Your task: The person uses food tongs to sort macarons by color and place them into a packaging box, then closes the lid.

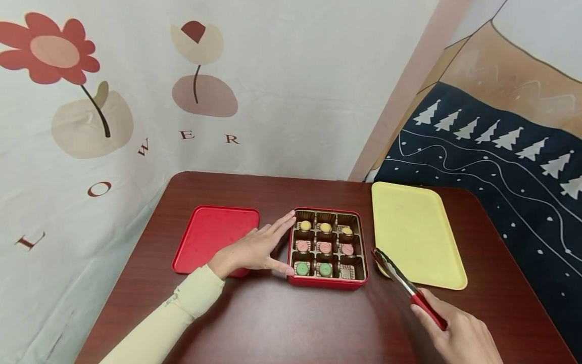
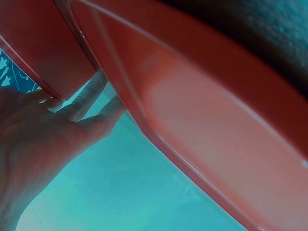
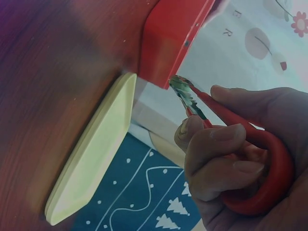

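My left hand (image 1: pixel 259 247) rests against the left side of a red box (image 1: pixel 327 284), thumb near its front corner and fingers extended towards the back. Inside, a gold divided insert holds small round sweets: yellow (image 1: pixel 325 227) in the back row, pink (image 1: pixel 325 247) in the middle, green (image 1: pixel 325 270) in front. The front right compartment shows its bare bottom. My right hand (image 1: pixel 464 328) grips red-handled metal tongs (image 3: pixel 224 110). Their tips are between the box and a yellow tray (image 1: pixel 418 232); whether they pinch anything I cannot tell.
A red lid (image 1: pixel 213 237) lies left of the box, partly under my left hand and wrist. The yellow tray stands at the right on the brown table (image 1: pixel 273 313). Patterned cloths (image 1: pixel 291 91) hang behind the table's far edge.
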`<state>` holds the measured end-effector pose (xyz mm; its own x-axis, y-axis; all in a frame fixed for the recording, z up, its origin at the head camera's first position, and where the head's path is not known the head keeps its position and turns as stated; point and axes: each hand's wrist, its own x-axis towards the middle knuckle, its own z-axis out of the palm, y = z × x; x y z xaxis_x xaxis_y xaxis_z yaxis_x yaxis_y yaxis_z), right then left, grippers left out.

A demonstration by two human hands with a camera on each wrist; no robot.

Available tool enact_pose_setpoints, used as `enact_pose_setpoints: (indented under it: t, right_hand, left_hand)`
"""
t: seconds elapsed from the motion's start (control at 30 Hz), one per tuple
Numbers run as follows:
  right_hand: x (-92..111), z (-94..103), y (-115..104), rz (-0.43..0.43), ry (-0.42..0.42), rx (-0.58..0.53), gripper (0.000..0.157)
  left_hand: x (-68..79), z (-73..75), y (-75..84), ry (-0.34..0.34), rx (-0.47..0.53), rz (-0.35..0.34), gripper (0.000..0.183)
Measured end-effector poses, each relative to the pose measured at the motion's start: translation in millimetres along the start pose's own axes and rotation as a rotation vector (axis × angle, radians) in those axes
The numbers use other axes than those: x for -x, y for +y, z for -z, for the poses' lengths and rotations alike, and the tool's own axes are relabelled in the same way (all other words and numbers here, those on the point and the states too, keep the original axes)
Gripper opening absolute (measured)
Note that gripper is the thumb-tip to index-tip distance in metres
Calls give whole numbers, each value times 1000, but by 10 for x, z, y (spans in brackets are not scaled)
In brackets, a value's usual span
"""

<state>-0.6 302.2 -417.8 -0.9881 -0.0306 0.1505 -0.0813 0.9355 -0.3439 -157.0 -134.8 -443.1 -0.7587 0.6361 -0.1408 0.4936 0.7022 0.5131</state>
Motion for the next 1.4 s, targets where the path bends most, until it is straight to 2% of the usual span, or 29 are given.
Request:
enact_pose_setpoints:
  t: [0.3, 0.53, 0.7, 1.0, 1.4]
  right_hand:
    - [18, 10, -181, -20, -72, -17, 53]
    - [65, -40, -270, 45, 3, -41, 48]
    - [88, -87, -318, 41, -19, -47, 47]
    - [105, -152, -358, 88, -4, -48, 45]
    - [122, -208, -361, 147, 49, -11, 50]
  left_hand:
    - [3, 6, 7, 1, 4, 2, 129]
    - [13, 11, 15, 3, 13, 3, 129]
    - [3, 3, 6, 7, 14, 2, 128]
    - [-3, -5, 4, 5, 11, 8, 128]
    - [4, -4, 4, 0, 20, 12, 129]
